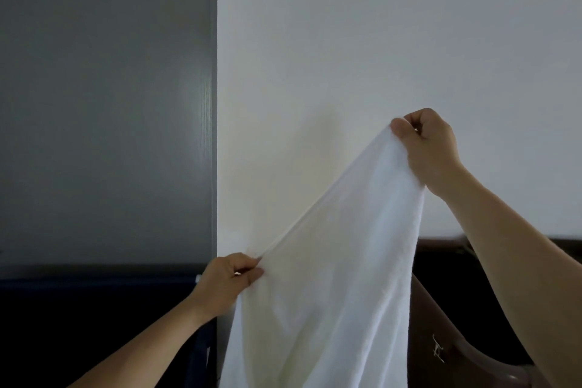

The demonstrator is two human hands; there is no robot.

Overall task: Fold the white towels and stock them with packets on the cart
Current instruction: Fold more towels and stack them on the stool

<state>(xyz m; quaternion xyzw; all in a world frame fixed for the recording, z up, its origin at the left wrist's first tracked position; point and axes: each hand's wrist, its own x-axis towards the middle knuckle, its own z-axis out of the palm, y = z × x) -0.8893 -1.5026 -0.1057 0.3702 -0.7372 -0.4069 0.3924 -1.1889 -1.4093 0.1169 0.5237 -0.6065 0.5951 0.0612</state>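
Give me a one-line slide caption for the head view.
Left hand and raised right hand pinch a white towel along its top edge, stretching it out before a white wall.

A dark blue frame [94,282] is standing low on the left, brown furniture [441,324] is sitting on the right; their tops are staying hidden from view.

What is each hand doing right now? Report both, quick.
Left hand: closed, pinching the lower edge of the white terry-cloth towel.
Right hand: closed, pinching the towel's raised upper corner.
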